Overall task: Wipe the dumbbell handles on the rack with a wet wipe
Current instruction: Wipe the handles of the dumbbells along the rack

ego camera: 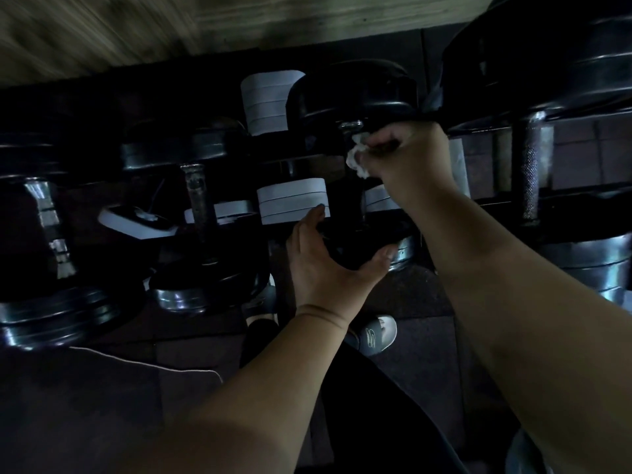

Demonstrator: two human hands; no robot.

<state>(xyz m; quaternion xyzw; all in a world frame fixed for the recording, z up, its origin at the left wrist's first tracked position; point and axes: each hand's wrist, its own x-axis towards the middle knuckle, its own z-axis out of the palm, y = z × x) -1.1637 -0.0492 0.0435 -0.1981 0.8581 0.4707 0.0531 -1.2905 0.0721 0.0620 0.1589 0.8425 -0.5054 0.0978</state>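
Dim rack (496, 200) w/ dumbbells in a row; left hand (328, 265) reaches up from below centre, fingers spread and cupped round the near head of the middle dumbbell (352, 97), thumb to the right. Right hand (407, 155), arm stretched fwd, fingers pressed together pinching a crumpled white wipe (355, 157) against the top of that dumbbell's handle, just under the far head.

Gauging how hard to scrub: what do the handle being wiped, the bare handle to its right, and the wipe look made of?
Handle being wiped: too dark to tell.
Right-hand handle: likely steel, knurled grey, dotted texture showing.
Wet wipe: thin white fabric or paper, crumpled in the right hand.
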